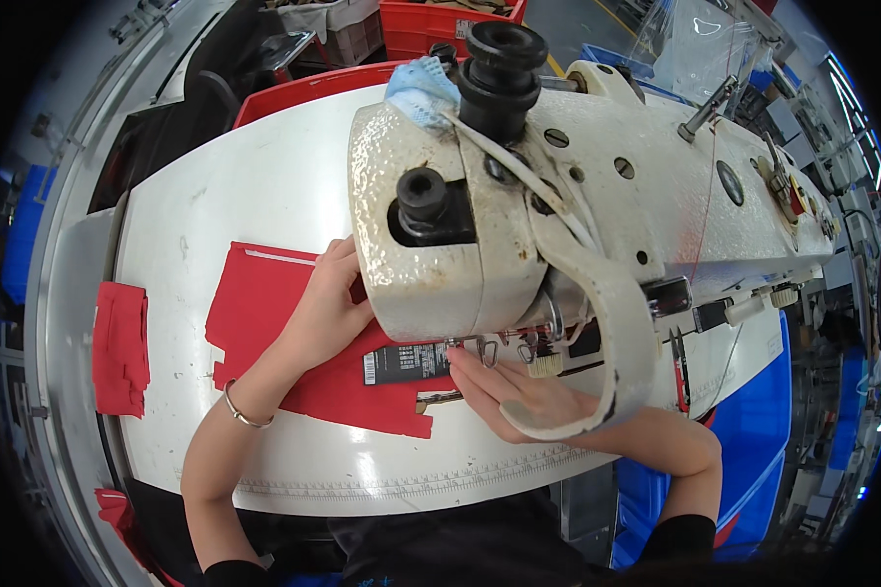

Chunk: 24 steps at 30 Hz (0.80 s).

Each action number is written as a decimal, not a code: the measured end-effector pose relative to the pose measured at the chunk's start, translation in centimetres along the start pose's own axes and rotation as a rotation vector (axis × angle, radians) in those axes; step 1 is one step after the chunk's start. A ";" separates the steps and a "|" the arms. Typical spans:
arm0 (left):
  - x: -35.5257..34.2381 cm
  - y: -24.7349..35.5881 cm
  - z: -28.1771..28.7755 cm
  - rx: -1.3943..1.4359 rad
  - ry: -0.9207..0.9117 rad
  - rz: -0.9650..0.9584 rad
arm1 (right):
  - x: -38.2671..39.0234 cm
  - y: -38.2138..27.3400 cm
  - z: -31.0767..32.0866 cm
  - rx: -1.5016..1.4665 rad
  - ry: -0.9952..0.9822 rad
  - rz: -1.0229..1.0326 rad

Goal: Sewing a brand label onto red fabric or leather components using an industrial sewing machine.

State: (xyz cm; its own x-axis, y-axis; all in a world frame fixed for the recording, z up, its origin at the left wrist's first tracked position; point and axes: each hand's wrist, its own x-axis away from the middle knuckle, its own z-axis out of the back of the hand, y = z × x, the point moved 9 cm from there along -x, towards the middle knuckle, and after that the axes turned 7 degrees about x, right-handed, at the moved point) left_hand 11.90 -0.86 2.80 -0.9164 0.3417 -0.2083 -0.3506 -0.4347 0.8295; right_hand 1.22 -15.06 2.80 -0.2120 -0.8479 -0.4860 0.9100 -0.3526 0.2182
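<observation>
A piece of red fabric (259,303) lies flat on the white sewing table, its right part under the head of a sewing machine (416,279). My left hand (328,303) rests on it beside the machine head, which hides the fingertips; thumb and fingers stand apart. On the fabric by the needle area lies a black label (406,363) with pale print. Its right end reaches the metal presser foot (453,344). My right hand (509,386) lies flat, fingers stretched out, with the tips at the label's right end. The machine's curved white guard partly covers this hand.
A folded red fabric piece (121,347) lies at the table's left edge. Red-handled snips (680,372) rest right of the machine. A blue bin (754,430) stands at the right, and a red crate (440,27) behind the table. A ruler scale (362,492) runs along the front edge.
</observation>
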 end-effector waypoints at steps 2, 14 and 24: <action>0.4 -0.4 0.2 0.059 0.088 -0.006 | 0.1 0.1 0.1 -0.008 0.007 0.003; 0.8 -1.4 0.4 0.181 0.182 0.068 | -0.7 0.4 1.1 -0.070 -0.001 0.029; 0.5 5.8 -0.2 -0.432 -0.019 -0.264 | -0.1 0.9 1.3 0.089 -0.017 -0.017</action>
State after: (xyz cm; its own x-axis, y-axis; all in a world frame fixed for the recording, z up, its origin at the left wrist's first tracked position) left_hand 9.37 -3.37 7.40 -0.7833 0.5001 -0.3693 -0.6216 -0.6350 0.4586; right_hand 1.59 -15.78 4.15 -0.2334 -0.8478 -0.4761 0.8713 -0.3998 0.2848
